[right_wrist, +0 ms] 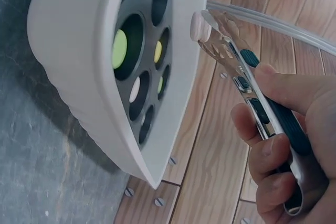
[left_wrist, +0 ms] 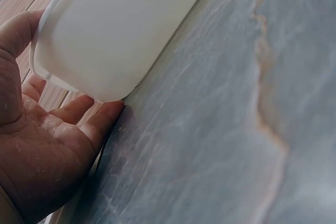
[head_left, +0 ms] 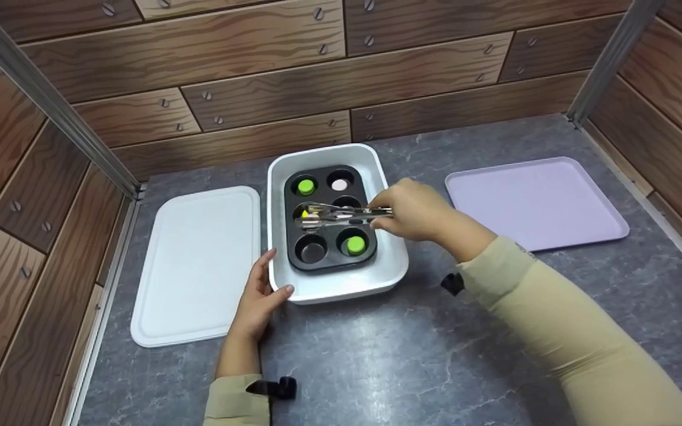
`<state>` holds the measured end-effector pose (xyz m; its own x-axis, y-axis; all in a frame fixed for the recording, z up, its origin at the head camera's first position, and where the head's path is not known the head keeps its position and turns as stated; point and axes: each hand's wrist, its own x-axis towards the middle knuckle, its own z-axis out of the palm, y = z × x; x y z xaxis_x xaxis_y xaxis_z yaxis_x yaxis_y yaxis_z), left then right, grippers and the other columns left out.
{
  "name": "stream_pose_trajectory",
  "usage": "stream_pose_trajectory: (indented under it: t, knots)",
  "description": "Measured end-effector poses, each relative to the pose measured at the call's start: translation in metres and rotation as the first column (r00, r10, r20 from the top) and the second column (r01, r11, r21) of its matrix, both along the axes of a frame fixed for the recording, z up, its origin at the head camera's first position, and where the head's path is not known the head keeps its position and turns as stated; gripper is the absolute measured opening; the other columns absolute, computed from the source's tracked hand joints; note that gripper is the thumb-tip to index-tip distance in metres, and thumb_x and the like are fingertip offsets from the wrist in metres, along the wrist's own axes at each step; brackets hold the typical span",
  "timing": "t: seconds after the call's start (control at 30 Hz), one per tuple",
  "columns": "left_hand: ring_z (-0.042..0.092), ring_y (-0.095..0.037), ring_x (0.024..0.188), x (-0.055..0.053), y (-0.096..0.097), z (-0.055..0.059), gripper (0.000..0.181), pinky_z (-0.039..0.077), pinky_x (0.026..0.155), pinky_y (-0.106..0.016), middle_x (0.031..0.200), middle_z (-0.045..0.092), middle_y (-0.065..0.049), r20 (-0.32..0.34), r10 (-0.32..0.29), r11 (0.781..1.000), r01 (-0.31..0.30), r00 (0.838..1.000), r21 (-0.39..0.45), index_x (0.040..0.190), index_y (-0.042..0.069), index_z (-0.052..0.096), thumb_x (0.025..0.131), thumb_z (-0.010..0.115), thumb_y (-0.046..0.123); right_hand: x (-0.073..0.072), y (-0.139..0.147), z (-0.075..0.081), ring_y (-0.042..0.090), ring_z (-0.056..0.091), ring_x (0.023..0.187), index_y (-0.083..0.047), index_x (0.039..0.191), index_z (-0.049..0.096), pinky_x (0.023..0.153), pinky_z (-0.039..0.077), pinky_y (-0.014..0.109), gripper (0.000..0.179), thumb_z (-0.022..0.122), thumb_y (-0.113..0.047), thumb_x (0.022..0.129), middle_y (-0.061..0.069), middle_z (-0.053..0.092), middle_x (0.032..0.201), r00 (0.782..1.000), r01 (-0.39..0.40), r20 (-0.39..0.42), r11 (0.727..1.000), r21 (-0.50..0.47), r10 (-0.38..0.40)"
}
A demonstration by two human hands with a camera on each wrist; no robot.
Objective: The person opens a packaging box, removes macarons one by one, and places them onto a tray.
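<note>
My right hand [head_left: 415,210] holds metal tongs [head_left: 347,216] with dark grip pads. Between their tips is a pale pink round piece [right_wrist: 199,26] with a layered edge, like a macaron. The tongs hang over a dark muffin tin [head_left: 330,258], partly hiding its middle cups. Round pieces lie in several cups: green [head_left: 305,187] and white [head_left: 339,185] at the far end, yellow [right_wrist: 158,51] in a middle cup, green [head_left: 356,245] at the near right. My left hand [head_left: 258,305] grips the near left corner of the white tub [head_left: 335,290] around the tin, thumb at its rim.
A white tray [head_left: 199,266] lies left of the tub, close beside it. On the right is a lilac tray [head_left: 536,201]. Plank-patterned walls [head_left: 270,77] enclose the grey marbled table [head_left: 364,361] at the back and sides.
</note>
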<state>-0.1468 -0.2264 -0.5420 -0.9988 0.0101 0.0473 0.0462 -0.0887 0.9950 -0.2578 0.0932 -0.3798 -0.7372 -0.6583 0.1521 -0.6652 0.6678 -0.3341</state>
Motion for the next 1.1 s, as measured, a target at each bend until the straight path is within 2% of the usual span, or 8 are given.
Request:
stream_pose_trajectory:
  t: [0.23, 0.47, 0.7, 0.87, 1.1]
  knots:
    - [0.033, -0.043, 0.152, 0.0, 0.002, -0.001, 0.086, 0.047, 0.11, -0.03, 0.171, 0.022, -0.028, -0.001, 0.002, 1.0, -0.002, 1.0, 0.015, 0.163, -0.001, 0.028, 0.088, 0.072, -0.009, -0.005, 0.025, 0.012, 0.03, 0.071, 0.079, -0.008, 0.111, 0.083, 0.072, 0.056, 0.053, 0.027, 0.084, -0.023, 0.089, 0.009, 0.08, 0.096, 0.998, 0.045, -0.044, 0.999, -0.021, -0.046]
    - [0.031, -0.043, 0.154, 0.001, 0.001, 0.0, 0.086, 0.046, 0.111, -0.03, 0.171, 0.019, -0.028, 0.002, 0.006, 1.0, -0.006, 1.0, -0.024, 0.164, 0.001, 0.028, 0.089, 0.071, -0.007, -0.011, 0.062, 0.027, 0.036, 0.073, 0.084, -0.007, 0.114, 0.082, 0.073, 0.056, 0.059, 0.029, 0.082, -0.024, 0.091, 0.011, 0.08, 0.099, 0.985, 0.139, -0.1, 0.99, -0.029, -0.142]
    - [0.036, -0.046, 0.15, 0.0, -0.001, -0.001, 0.086, 0.049, 0.108, -0.029, 0.17, 0.021, -0.03, -0.008, -0.001, 1.0, 0.001, 1.0, -0.008, 0.164, 0.0, 0.026, 0.09, 0.07, -0.007, -0.014, 0.089, 0.035, 0.04, 0.072, 0.086, -0.009, 0.116, 0.082, 0.073, 0.055, 0.062, 0.029, 0.081, -0.025, 0.092, 0.013, 0.08, 0.1, 0.97, 0.215, -0.121, 0.977, 0.016, -0.211]
    - [0.039, -0.046, 0.148, 0.001, -0.001, -0.002, 0.085, 0.05, 0.106, -0.028, 0.168, 0.025, -0.032, -0.013, 0.001, 1.0, -0.001, 1.0, -0.002, 0.163, -0.001, 0.028, 0.089, 0.071, -0.007, -0.018, 0.108, 0.038, 0.047, 0.072, 0.096, -0.008, 0.12, 0.08, 0.075, 0.055, 0.066, 0.033, 0.079, -0.028, 0.094, 0.017, 0.079, 0.107, 0.959, 0.263, -0.122, 0.963, 0.052, -0.256]
    - [0.039, -0.046, 0.148, 0.001, -0.001, -0.002, 0.085, 0.05, 0.106, -0.028, 0.167, 0.027, -0.032, -0.016, 0.006, 1.0, -0.006, 1.0, -0.003, 0.163, 0.0, 0.028, 0.09, 0.07, -0.008, -0.027, 0.14, 0.033, 0.052, 0.07, 0.098, -0.006, 0.121, 0.079, 0.074, 0.053, 0.069, 0.034, 0.079, -0.026, 0.094, 0.023, 0.077, 0.11, 0.938, 0.332, -0.128, 0.94, 0.075, -0.321]
